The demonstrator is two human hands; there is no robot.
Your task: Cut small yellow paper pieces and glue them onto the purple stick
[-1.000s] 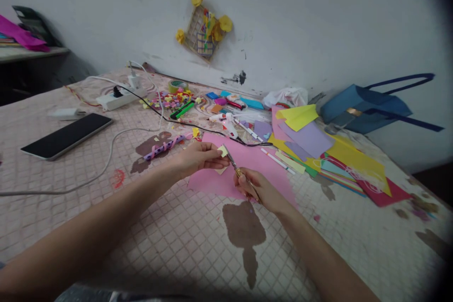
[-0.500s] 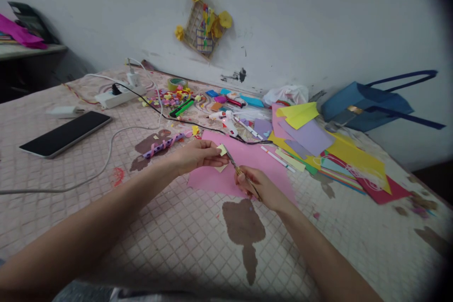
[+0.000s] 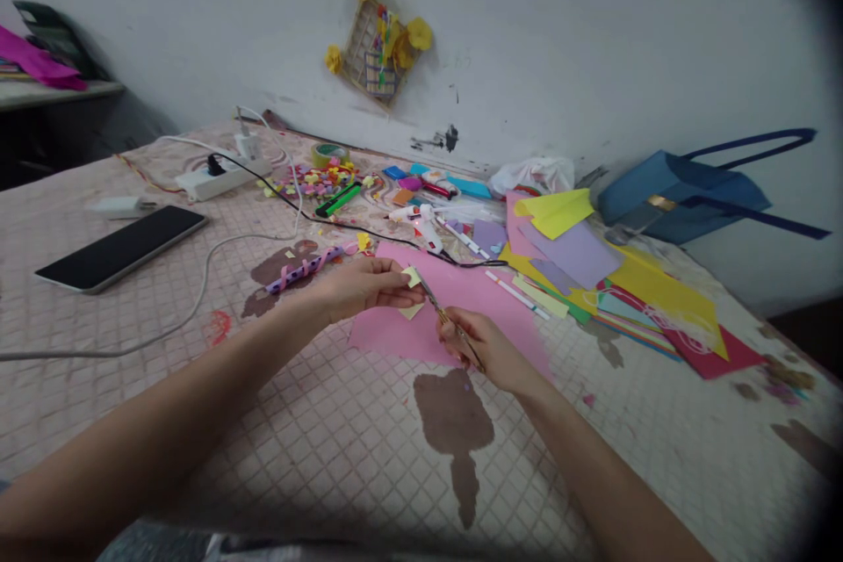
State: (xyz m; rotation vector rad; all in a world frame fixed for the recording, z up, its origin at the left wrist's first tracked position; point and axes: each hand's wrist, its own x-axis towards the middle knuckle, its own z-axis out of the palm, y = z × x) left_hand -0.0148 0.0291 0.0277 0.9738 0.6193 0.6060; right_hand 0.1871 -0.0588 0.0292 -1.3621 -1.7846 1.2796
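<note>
Paper (image 3: 414, 276), one small pale-yellow piece, sits at the centre of the frame in the head view, pinched between thumb and fingers of the left hand (image 3: 373, 285). Just right of it, the right hand (image 3: 479, 342) is closed around the handles of the scissors (image 3: 443, 314), whose blades slant up to the paper's right edge. Whether they are biting into it is too small to tell.

Judging by this, cutting is under way and this piece is not finished: it is in the fingers, not laid down. A second pale piece (image 3: 412, 311) lies below the left hand on the pink sheet (image 3: 484, 294), apparently waiting or set aside; I cannot tell which. Right of centre, a long pale strip (image 3: 541, 297) looks like stock not yet used, beside a striped stick (image 3: 517, 295).

Much seems done already: upper left of centre, a heap of small coloured shapes (image 3: 316, 180) looks cut out, and left of centre a purple stick (image 3: 306, 270) is wound with a pink band. Near the middle, the glue gun (image 3: 425, 233) lies on the table (image 3: 316, 439), out of both hands. At right of the frame, loose sheets (image 3: 572, 255) remain large, seemingly spare.
</note>
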